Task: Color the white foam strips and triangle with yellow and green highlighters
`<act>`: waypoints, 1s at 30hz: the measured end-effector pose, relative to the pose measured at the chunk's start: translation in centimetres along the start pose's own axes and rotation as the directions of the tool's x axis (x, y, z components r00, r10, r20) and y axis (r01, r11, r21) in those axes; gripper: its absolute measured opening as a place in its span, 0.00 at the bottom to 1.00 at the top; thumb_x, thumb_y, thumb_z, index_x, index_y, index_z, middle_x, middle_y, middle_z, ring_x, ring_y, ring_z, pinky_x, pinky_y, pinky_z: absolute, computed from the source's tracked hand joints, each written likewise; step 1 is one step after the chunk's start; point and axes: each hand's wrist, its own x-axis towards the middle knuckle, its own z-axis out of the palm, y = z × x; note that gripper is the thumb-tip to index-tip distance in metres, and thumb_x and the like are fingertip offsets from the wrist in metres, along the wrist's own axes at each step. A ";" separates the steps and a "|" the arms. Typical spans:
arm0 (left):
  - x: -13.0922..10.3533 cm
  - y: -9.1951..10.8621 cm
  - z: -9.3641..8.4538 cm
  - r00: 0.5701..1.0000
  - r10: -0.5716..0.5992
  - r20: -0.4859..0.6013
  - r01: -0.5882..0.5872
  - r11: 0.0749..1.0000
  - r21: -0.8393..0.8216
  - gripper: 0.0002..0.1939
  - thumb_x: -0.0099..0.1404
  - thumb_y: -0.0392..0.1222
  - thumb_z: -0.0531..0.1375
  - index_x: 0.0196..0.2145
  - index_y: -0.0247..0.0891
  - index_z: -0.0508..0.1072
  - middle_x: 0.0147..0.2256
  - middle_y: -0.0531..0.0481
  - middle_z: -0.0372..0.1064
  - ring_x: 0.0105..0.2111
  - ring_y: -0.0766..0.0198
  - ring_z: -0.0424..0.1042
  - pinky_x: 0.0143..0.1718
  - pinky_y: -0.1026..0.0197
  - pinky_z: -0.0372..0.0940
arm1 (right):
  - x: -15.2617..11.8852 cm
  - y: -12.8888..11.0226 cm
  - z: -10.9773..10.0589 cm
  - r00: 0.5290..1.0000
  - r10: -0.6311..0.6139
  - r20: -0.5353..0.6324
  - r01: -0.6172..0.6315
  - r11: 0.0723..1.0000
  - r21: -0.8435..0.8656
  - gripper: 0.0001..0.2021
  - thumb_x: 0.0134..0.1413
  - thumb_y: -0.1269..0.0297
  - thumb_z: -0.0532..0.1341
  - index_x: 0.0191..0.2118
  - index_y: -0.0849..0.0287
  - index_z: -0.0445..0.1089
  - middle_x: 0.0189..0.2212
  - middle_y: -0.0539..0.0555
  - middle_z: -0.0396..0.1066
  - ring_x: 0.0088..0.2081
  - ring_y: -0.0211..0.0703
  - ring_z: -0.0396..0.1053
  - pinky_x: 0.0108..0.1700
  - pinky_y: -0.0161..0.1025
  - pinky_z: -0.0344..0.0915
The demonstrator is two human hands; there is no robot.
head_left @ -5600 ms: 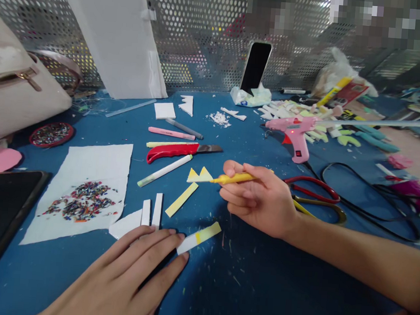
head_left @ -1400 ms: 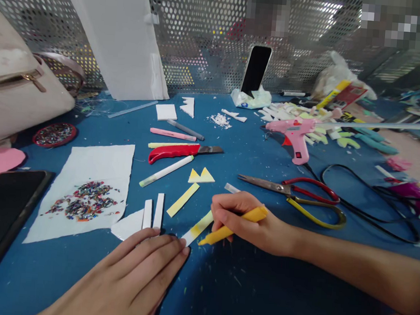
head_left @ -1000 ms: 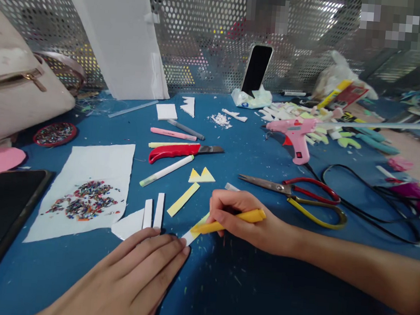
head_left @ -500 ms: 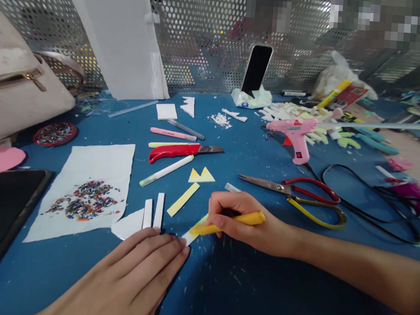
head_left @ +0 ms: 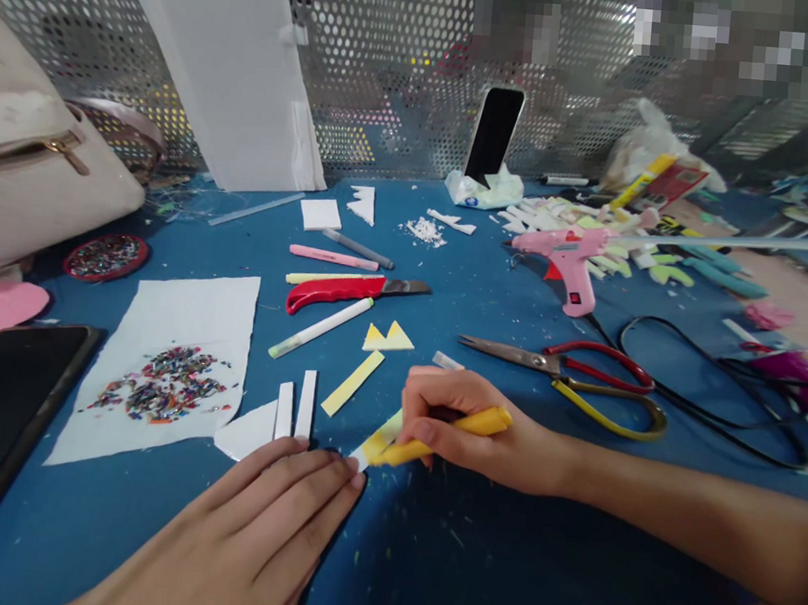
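Note:
My right hand [head_left: 468, 429] is closed round a yellow marker [head_left: 402, 452], its tip against a narrow strip [head_left: 368, 449]. That strip is yellow over most of the part I see and white near my left fingertips. My left hand [head_left: 275, 516] lies flat with its fingers stretched out, the fingertips pressing the strip's near end to the table. Just beyond lie a finished-looking yellow strip [head_left: 353, 382] and a zigzag yellow piece [head_left: 388, 338]. Two white strips [head_left: 306, 402] and a rounded white piece [head_left: 250, 428] touch or lie close to my left fingers.
Red-handled knife [head_left: 339, 292], scissors [head_left: 601, 374] and a pink glue gun [head_left: 568, 259] with a black cord lie beyond my hands. At left are a paper sheet [head_left: 200, 314] bearing colourful bits and a dark phone [head_left: 9, 430]. Another phone [head_left: 496, 128] stands at the back.
The marker's tip has shifted slightly left and toward me along the strip, the right hand moving a little with it. My left hand stays in place.

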 end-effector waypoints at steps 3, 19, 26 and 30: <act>-0.4 0.2 0.4 0.998 -0.045 -0.031 0.045 0.999 -0.028 0.21 0.76 0.32 0.46 0.58 0.41 0.71 0.55 0.56 0.72 0.55 0.68 0.68 0.70 0.62 0.40 | 0.0 0.0 0.0 1.000 0.001 -0.001 -0.001 1.000 0.005 0.17 0.67 0.56 0.58 0.30 0.63 0.68 0.27 0.50 0.66 0.27 0.33 0.64 0.29 0.31 0.60; -0.3 0.4 0.6 0.998 -0.057 -0.040 0.056 0.998 -0.034 0.20 0.78 0.39 0.45 0.58 0.40 0.71 0.54 0.55 0.72 0.55 0.67 0.67 0.69 0.62 0.40 | -0.1 0.3 0.0 0.999 0.045 0.006 -0.045 0.996 0.076 0.15 0.66 0.56 0.60 0.34 0.63 0.69 0.30 0.51 0.68 0.29 0.34 0.67 0.30 0.31 0.62; 0.0 0.2 0.4 0.998 -0.047 -0.037 0.046 0.999 -0.019 0.18 0.78 0.43 0.48 0.58 0.41 0.72 0.53 0.56 0.73 0.54 0.68 0.68 0.70 0.64 0.39 | 0.1 0.0 0.0 0.999 0.005 -0.034 -0.005 1.000 -0.003 0.14 0.67 0.56 0.59 0.36 0.62 0.70 0.31 0.52 0.68 0.31 0.35 0.65 0.32 0.31 0.62; -0.3 0.1 0.6 0.998 -0.046 -0.033 0.045 0.999 -0.017 0.20 0.77 0.37 0.46 0.60 0.42 0.70 0.54 0.56 0.72 0.55 0.68 0.68 0.70 0.63 0.40 | 0.1 0.1 0.0 0.999 0.029 0.019 -0.029 1.000 0.005 0.14 0.67 0.55 0.59 0.36 0.62 0.70 0.32 0.52 0.69 0.30 0.35 0.64 0.31 0.31 0.61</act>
